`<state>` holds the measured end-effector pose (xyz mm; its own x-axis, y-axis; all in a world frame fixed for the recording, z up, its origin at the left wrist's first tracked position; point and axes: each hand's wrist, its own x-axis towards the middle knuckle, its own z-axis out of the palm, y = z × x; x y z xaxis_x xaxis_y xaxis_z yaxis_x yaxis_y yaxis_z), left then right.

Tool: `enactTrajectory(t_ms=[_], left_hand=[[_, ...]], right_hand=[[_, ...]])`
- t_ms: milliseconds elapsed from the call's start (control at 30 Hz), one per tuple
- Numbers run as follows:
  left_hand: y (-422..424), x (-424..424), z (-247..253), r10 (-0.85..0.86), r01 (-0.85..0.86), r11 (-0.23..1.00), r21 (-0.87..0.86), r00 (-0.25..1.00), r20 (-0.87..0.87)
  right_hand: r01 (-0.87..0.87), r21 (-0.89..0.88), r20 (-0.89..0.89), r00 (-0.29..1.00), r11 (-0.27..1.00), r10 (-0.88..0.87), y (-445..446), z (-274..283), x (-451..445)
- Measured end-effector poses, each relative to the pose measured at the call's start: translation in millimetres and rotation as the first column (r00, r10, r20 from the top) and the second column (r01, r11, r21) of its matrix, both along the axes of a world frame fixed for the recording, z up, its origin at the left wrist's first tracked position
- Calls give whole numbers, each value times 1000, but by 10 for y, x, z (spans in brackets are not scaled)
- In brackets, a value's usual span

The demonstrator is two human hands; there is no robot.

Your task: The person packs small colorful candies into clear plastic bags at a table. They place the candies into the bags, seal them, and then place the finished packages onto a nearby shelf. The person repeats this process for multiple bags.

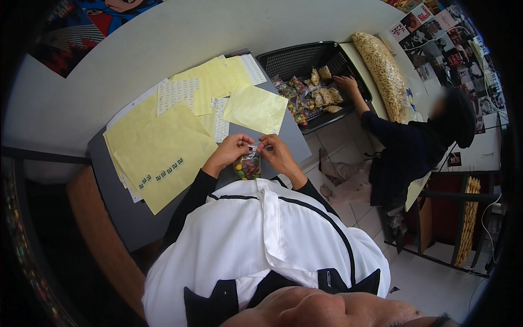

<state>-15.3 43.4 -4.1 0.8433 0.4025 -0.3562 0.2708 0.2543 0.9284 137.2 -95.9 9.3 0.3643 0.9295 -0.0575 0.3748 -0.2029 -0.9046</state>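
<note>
Between my two hands hangs a small clear plastic bag (247, 165) filled with round, multicoloured candies. My left hand (229, 152) pinches the left side of the bag's top edge. On the other side, my right hand (279, 154) pinches the same top edge with thumb and fingertips. The bag is upright near the front edge of a grey table (229, 130). Just beyond my hands lie a yellow paper sheet (255, 107) and a narrow strip of white stickers (222, 118).
Large yellow sheets (163, 147) and white sticker sheets (176, 95) cover the table's left. A black plastic basket (304, 61) holds bagged candies and snacks; a co-worker's hand (347, 83) reaches into it. Behind stands a big clear sack of puffed snacks (378, 69).
</note>
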Motion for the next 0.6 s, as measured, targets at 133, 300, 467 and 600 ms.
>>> enactTrajectory(t_ms=[133, 300, 467, 600], left_hand=[[-6, 2, 39, 11, -11, 1000, -14, 1000, -11], [-29, 18, 60, 16, -16, 1000, 9, 1000, 5], [-30, 25, 30, 16, -16, 1000, 23, 1000, -13], [-37, 7, -2, 22, -22, 998, 56, 1000, -8]], right_hand=[[4, 16, 38, 999, 1000, -5, 0, 9, -7], [16, 28, 83, 996, 999, -19, 1, 14, -15], [23, 61, 132, 991, 998, -31, -3, -52, -12], [23, 60, 166, 986, 998, -33, -4, 1, -42]])
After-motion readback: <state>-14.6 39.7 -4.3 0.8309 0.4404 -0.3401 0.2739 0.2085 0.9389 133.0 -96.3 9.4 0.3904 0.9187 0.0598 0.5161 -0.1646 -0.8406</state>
